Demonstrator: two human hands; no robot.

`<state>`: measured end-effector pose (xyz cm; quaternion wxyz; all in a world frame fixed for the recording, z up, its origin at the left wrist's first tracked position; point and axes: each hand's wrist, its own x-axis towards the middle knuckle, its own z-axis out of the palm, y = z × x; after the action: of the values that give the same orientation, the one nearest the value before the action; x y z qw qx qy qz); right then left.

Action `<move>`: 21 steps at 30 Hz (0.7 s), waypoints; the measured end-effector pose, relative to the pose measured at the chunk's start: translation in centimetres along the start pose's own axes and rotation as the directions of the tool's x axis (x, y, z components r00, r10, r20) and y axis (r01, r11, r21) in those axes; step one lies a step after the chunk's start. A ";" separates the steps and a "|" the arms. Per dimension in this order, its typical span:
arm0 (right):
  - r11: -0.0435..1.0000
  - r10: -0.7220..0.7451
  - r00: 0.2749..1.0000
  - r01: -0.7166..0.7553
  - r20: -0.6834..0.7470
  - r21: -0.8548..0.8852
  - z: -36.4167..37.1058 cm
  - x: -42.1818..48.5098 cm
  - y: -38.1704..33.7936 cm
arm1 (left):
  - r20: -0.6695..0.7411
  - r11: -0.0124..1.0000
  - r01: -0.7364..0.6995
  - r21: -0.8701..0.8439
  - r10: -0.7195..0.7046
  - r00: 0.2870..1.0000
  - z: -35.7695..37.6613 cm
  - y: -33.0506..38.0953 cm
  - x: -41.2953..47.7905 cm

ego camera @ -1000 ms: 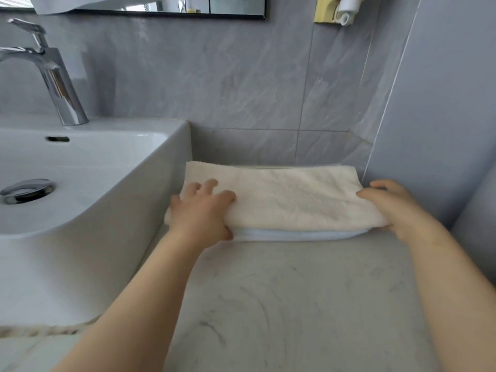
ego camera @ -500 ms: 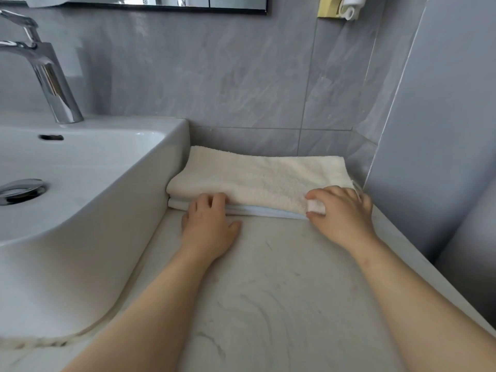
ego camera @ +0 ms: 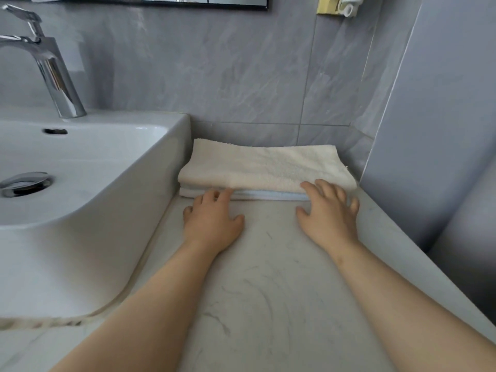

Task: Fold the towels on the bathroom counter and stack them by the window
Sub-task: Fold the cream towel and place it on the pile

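Observation:
A folded cream towel (ego camera: 265,166) lies on top of a folded pale blue towel (ego camera: 268,195) at the back of the marble counter (ego camera: 268,291), against the grey tiled wall. Only the blue towel's front edge shows under the cream one. My left hand (ego camera: 213,220) rests flat on the counter, its fingertips touching the stack's front edge at the left. My right hand (ego camera: 328,210) lies flat at the stack's front right, fingers spread and resting on the towel edge. Neither hand grips anything.
A white basin (ego camera: 88,167) with a chrome faucet (ego camera: 53,73) and drain (ego camera: 24,182) stands directly left of the stack. A grey wall panel (ego camera: 434,130) closes the right side. A mirror's lower edge (ego camera: 188,2) and a yellow wall fixture (ego camera: 335,6) hang above.
Both hands left the top and sides of the cream towel and drew back to the stack's front edge, flat on the counter. The towels sit further back against the wall.

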<state>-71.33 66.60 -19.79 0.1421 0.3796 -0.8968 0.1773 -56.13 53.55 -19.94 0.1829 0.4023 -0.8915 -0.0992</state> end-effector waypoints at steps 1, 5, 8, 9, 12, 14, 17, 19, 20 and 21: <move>1.000 -0.016 1.000 0.016 0.008 0.016 -0.1 -0.8 -0.4 | -0.005 1.000 -0.002 -0.008 0.002 1.000 -0.2 0.1 -0.6; 0.996 -0.064 0.995 0.059 0.080 0.065 -0.7 -3.7 -1.9 | 0.004 0.998 -0.060 0.000 0.060 0.998 -0.6 0.6 -3.5; 0.991 -0.083 0.991 0.071 0.109 0.112 -1.4 -6.0 -3.1 | 0.007 0.994 -0.105 0.039 0.105 0.994 -1.0 0.3 -5.9; 0.989 -0.091 0.989 0.077 0.120 0.123 -1.7 -6.8 -3.6 | 0.007 0.992 -0.109 0.055 0.109 0.994 -1.2 0.1 -6.7; 0.986 -0.101 0.987 0.081 0.129 0.147 -2.4 -9.0 -4.7 | 0.009 0.991 -0.112 0.071 0.111 0.994 -2.1 -0.6 -8.9; 0.985 -0.102 0.987 0.083 0.126 0.151 -2.9 -10.5 -5.3 | 0.010 0.991 -0.122 0.059 0.121 0.993 -2.7 -1.0 -10.4; 0.987 -0.111 0.986 0.095 0.127 0.132 -3.6 -12.9 -6.1 | 0.007 0.988 -0.148 0.043 0.148 0.989 -3.5 -1.9 -13.0; 0.987 -0.116 0.985 0.100 0.127 0.125 -4.1 -14.4 -6.6 | 0.009 0.986 -0.161 0.032 0.161 0.987 -4.0 -2.4 -14.8; 0.987 -0.118 0.985 0.102 0.128 0.120 -4.4 -15.1 -6.8 | 0.010 0.986 -0.166 0.027 0.166 0.986 -4.2 -2.6 -15.6; 0.988 -0.120 0.984 0.106 0.131 0.114 -4.7 -15.9 -7.0 | 0.013 0.985 -0.169 0.024 0.169 0.986 -4.5 -2.8 -16.5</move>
<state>-54.92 74.09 -20.31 0.0694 0.4482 -0.8707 0.1899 -42.33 63.98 -20.81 0.1808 0.3272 -0.9245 -0.0744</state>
